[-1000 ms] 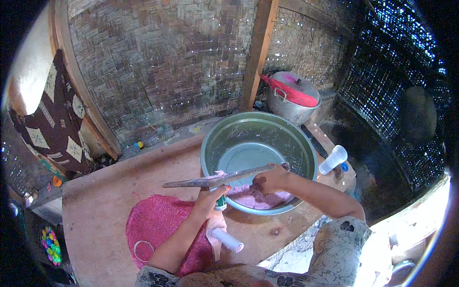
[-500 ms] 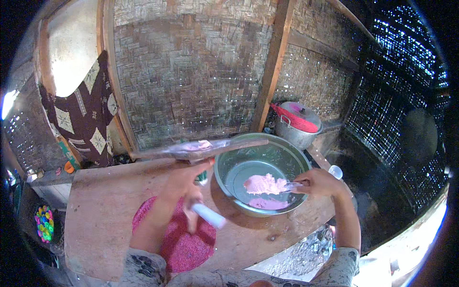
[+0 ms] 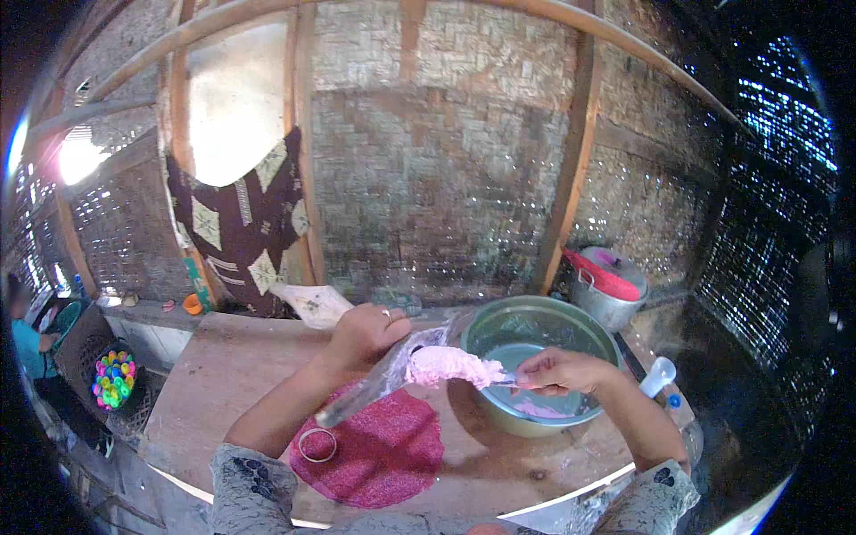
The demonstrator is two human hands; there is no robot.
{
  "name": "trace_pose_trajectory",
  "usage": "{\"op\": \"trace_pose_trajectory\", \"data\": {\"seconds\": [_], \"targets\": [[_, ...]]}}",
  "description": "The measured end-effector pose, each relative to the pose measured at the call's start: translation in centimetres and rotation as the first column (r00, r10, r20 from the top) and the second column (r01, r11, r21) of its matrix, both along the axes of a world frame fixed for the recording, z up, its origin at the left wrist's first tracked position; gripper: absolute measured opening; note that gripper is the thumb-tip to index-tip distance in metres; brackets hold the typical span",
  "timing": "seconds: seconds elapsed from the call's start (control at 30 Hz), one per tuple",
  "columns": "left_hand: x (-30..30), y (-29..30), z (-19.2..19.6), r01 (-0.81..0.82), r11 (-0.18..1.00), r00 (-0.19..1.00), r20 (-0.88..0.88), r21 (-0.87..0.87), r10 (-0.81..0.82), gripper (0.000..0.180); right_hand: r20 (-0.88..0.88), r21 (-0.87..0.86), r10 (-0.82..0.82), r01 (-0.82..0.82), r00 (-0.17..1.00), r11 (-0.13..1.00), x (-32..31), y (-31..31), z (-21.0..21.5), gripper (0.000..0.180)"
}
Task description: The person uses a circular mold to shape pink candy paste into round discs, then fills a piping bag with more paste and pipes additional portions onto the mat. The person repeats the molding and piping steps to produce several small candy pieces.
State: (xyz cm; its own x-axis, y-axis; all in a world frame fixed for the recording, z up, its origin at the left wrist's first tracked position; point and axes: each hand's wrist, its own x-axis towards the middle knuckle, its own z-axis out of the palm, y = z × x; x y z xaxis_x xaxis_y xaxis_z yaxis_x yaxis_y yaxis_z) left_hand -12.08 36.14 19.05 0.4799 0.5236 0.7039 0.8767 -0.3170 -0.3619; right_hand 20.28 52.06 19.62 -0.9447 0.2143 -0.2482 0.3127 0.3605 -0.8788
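Observation:
My right hand (image 3: 562,370) pinches the clear handle of a scoop-like tool loaded with thick pink paste (image 3: 450,366). It is over the left rim of a green basin (image 3: 599,328), with more pink paste at the bottom. My left hand (image 3: 367,337), a ring on one finger, is closed around a long, flat piece wrapped in clear plastic (image 3: 361,397). The piece slants under the paste; my fingers hide part of it. Beyond that hand, a pale blade-like end (image 3: 312,305) with pink smears sticks out; whether it is also held is hidden.
On the wooden table (image 3: 214,383) lies a round bright pink granular layer (image 3: 383,455) with a pale ring (image 3: 317,444) on it. A lidded metal pot (image 3: 615,299) with red cloth stands behind the basin. A basket holds colourful pieces (image 3: 114,379) at left, near a person (image 3: 34,343).
The pink paste has moved from inside the basin to the left, over the wrapped piece. That piece has swung from level to slanting toward me. The view has shifted left and up.

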Motion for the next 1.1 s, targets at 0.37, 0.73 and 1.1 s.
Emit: {"op": "trace_pose_trajectory", "data": {"seconds": [0.37, 0.73, 1.1], "targets": [[-0.3, -3.8, -1.4, -0.239, 0.944, 0.906, 0.299, -0.226, 0.301, 0.033, -0.216, 0.805, 0.346, 0.367, 0.913, -0.466, -9.8, -11.2, 0.9, 0.023], [-5.3, -7.3, -4.5, -0.342, 0.934, 0.8, 0.488, -0.108, 0.349, 0.031, -0.257, 0.924, 0.286, 0.322, 0.923, -0.207, -6.6, -10.6, 1.8, 0.037], [-2.1, -6.6, -3.1, -0.491, 0.866, 0.795, 0.358, -0.095, 0.49, 0.021, -0.245, 0.918, 0.436, 0.352, 0.866, -0.182, -10.2, -11.0, 3.5, 0.032]]}}
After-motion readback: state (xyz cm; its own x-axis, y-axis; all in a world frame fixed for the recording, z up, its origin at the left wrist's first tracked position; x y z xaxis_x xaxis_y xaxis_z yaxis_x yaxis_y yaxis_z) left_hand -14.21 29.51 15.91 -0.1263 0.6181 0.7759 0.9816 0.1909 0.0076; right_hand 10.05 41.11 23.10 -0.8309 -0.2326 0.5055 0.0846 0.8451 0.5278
